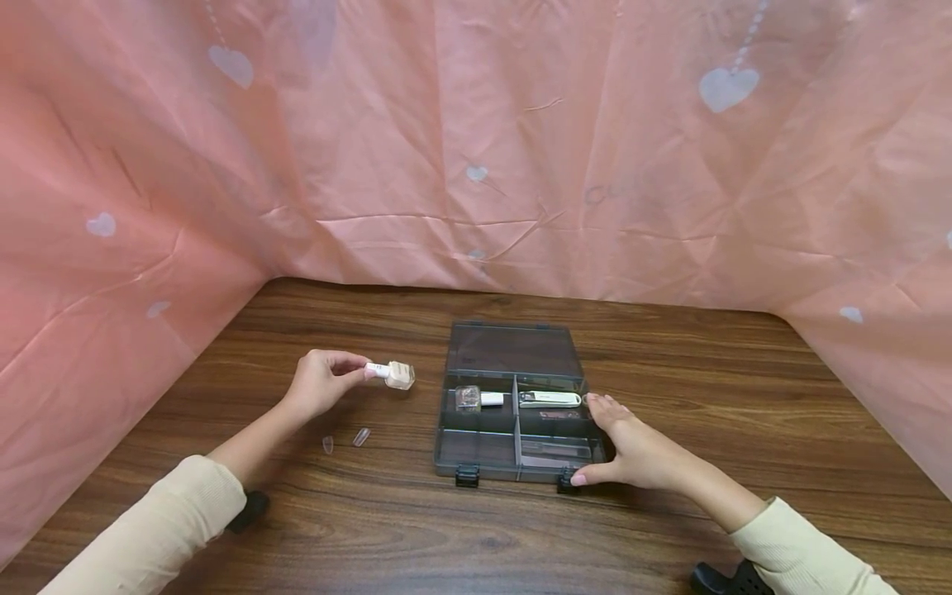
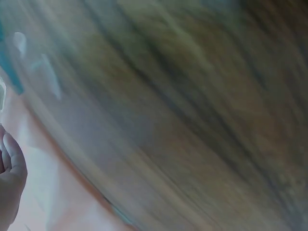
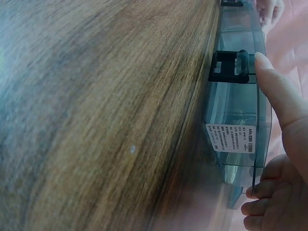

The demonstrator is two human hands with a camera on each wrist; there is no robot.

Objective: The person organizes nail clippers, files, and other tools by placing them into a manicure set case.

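My left hand [image 1: 321,384] pinches the white cap of a cream nail polish bottle [image 1: 401,376], held on its side above the table, left of the box. In the left wrist view only part of the left hand [image 2: 10,168] shows, at the left edge. My right hand [image 1: 632,442] holds the near right corner of a dark see-through compartment box [image 1: 476,450], thumb by the front latch [image 3: 230,66] and fingers along the right side. Inside lie a second nail polish bottle [image 1: 468,399] with a white cap and a nail clipper [image 1: 550,400]. The box's lid [image 1: 513,349] lies back, open.
Two small clear nail tips [image 1: 361,436] lie on the wooden table [image 1: 357,512] near the left forearm. Flat clear pieces [image 1: 558,450] are in the box's near right compartment. Pink curtain [image 1: 476,149] with white hearts encloses the back and sides. A printed label [image 3: 231,138] is on the box's side.
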